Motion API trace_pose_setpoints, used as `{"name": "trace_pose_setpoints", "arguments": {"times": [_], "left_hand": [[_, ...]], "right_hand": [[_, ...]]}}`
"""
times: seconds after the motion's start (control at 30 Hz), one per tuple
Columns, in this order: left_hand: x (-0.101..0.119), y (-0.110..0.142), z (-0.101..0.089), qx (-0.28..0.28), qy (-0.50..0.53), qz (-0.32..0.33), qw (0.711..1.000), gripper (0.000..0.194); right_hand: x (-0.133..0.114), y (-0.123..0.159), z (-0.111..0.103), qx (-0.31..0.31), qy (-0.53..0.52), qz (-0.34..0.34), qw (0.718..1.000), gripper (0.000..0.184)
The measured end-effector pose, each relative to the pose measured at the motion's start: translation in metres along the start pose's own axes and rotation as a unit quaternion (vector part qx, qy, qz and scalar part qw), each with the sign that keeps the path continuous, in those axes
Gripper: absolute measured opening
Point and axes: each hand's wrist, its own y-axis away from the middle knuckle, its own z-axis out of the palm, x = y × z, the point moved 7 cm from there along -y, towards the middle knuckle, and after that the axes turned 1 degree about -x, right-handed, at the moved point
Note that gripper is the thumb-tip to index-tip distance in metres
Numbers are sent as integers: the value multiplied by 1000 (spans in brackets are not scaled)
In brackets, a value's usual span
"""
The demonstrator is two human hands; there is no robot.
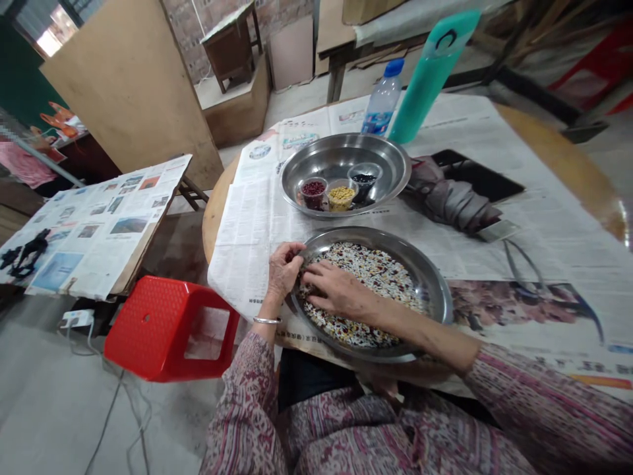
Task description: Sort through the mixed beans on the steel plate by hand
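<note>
A wide steel basin (440, 290) in front of me holds white rice mixed with red, yellow and black beans (376, 277). My left hand (283, 270) is closed at the basin's left rim; a bit of dark red shows among its curled fingers, too small to name surely. My right hand (339, 290) reaches across the basin, its fingers apart and their tips touching the grains near the left side. Behind stands a second steel basin (390, 158) with three clear cups: red beans (313, 190), yellow beans (342, 196) and black beans (364, 179).
A water bottle (383, 99) and a teal tumbler (432, 79) stand behind the basins. To the right lie a folded grey umbrella (455, 201) and a dark flat object (482, 175) on the newspaper (247, 244). A red stool (163, 323) stands left; a person (32, 158) is far left.
</note>
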Motion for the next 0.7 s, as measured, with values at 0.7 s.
{"name": "trace_pose_setpoints", "arguments": {"times": [0.7], "left_hand": [[-1, 0, -1, 6, 3, -16, 1000, 25]], "right_hand": [[-11, 96, -2, -4, -2, 12, 1000, 20]]}}
